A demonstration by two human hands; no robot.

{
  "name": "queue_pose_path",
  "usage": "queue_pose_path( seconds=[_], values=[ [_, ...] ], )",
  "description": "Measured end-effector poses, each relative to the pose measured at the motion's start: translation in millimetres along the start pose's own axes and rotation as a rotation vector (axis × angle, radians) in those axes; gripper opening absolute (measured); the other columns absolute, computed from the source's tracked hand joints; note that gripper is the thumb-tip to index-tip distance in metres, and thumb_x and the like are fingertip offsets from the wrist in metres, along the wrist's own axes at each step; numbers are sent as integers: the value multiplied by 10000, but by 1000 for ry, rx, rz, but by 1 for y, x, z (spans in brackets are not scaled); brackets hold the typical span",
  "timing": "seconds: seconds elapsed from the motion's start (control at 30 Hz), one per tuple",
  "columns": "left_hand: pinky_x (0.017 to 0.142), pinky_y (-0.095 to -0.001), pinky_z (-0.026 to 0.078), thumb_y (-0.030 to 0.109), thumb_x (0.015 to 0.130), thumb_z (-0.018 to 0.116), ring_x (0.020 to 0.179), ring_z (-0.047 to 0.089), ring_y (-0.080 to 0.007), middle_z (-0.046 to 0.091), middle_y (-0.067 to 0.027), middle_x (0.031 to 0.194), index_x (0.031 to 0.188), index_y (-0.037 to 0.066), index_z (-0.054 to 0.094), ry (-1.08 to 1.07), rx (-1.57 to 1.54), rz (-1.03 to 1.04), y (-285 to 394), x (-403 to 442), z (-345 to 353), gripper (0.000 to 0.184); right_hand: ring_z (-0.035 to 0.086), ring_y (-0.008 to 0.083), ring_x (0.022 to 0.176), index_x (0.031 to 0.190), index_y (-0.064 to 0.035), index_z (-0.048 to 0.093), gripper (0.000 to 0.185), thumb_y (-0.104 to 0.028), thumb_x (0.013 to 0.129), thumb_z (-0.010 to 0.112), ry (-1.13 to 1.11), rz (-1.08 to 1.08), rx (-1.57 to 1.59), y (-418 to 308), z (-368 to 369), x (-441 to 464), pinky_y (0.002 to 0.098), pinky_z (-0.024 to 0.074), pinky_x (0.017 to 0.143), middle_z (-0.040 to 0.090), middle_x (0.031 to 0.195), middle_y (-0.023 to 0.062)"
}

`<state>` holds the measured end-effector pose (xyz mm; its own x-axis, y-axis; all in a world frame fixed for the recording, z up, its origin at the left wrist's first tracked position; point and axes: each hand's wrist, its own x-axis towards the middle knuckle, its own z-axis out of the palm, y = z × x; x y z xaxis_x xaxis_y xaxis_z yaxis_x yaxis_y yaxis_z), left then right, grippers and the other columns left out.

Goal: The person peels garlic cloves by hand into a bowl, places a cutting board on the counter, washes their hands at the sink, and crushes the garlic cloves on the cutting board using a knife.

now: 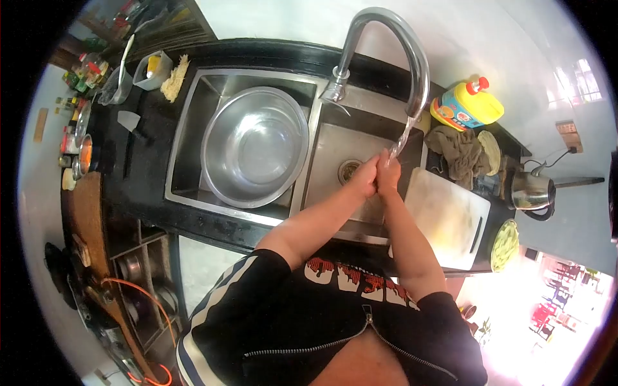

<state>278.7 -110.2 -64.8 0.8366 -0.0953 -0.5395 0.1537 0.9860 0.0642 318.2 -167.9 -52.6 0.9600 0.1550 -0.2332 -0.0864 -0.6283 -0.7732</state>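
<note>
Under the running water (402, 138) of the curved faucet (421, 71), my left hand (367, 176) and my right hand (389, 172) are pressed together. Their fingers look closed against each other, and no object shows between them. Both hands are over the right sink basin (331, 145), just right of its round drain (348, 172). A large steel bowl (256, 148) sits in the left sink basin (185, 151), apart from my hands.
Right of the sink lie a white cutting board (444, 215) and a dark cloth (456, 151). A yellow bottle with a red cap (467, 106) and a metal kettle (533, 191) stand behind. On the left counter are a cleaver-like blade (129, 120) and a plastic container (153, 74).
</note>
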Motion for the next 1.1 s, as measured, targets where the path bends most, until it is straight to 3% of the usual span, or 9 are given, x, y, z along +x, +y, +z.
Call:
queue_pose_path(
  seconds=[0.07, 0.17, 0.3, 0.37, 0.47, 0.57, 0.67, 1.0, 1.1],
  values=[
    [794, -321, 485, 304, 939, 481, 848, 588, -170, 609, -43, 914, 1021, 96, 575, 2, -13, 105, 5, 11, -9, 243, 627, 335, 920, 1020, -7, 627, 402, -373, 890, 523, -120, -2, 128, -8, -7, -9, 374, 461, 794, 648, 945, 226],
    [769, -319, 489, 314, 936, 483, 808, 586, -173, 599, -41, 880, 968, 105, 575, 26, -10, 169, 16, 7, -5, 230, 612, 349, 900, 1035, -48, 604, 352, -361, 916, 496, -26, -331, 224, -2, 11, -31, 416, 452, 799, 646, 956, 191],
    [860, -346, 462, 364, 984, 372, 929, 579, -190, 619, -54, 1024, 1073, 82, 573, -139, -21, 72, 8, -3, -14, 357, 623, 330, 922, 1037, -27, 623, 439, -420, 895, 487, -7, -190, -38, -5, 9, -21, 371, 459, 793, 646, 962, 210],
    [854, -353, 463, 380, 977, 386, 932, 577, -196, 618, -53, 1016, 1054, 93, 576, -80, 48, 137, 11, -7, -2, 353, 624, 315, 918, 1047, -36, 622, 419, -406, 897, 492, -16, -25, -122, -26, 4, -17, 366, 460, 788, 646, 966, 197],
    [852, -364, 462, 405, 966, 413, 940, 575, -205, 614, -50, 1017, 1033, 105, 579, 7, 43, 183, 25, 0, 2, 350, 613, 331, 894, 1011, -60, 619, 269, -292, 896, 547, -20, -42, -227, -46, 15, -4, 404, 454, 799, 645, 951, 179],
    [850, -369, 460, 407, 957, 440, 948, 574, -207, 612, -49, 1020, 1031, 106, 583, 101, 51, 299, 53, 1, 9, 342, 612, 338, 855, 1000, -53, 617, 261, -284, 899, 548, -174, -194, 186, -69, 23, -2, 394, 460, 766, 647, 920, 170],
    [868, -367, 460, 401, 948, 460, 997, 562, -217, 591, -80, 1079, 1092, 76, 558, 190, 29, 364, 81, -20, 27, 368, 612, 337, 835, 989, -43, 615, 247, -264, 903, 547, -155, -380, 202, -70, 47, 13, 376, 464, 746, 650, 903, 167],
    [785, -359, 470, 322, 983, 411, 859, 586, -205, 617, -72, 920, 928, 79, 559, 209, 200, 309, 123, -32, 71, 290, 615, 347, 865, 981, -28, 638, 245, -237, 892, 546, -67, -248, 69, -118, 45, 24, 398, 470, 763, 653, 934, 184],
    [817, -371, 475, 362, 961, 462, 929, 590, -215, 635, -54, 978, 962, 98, 590, 183, 235, 268, 116, -7, 42, 293, 611, 366, 874, 965, -28, 644, 262, -258, 882, 551, -5, -282, 62, -99, 48, 26, 420, 471, 773, 653, 940, 189]
  ],
)
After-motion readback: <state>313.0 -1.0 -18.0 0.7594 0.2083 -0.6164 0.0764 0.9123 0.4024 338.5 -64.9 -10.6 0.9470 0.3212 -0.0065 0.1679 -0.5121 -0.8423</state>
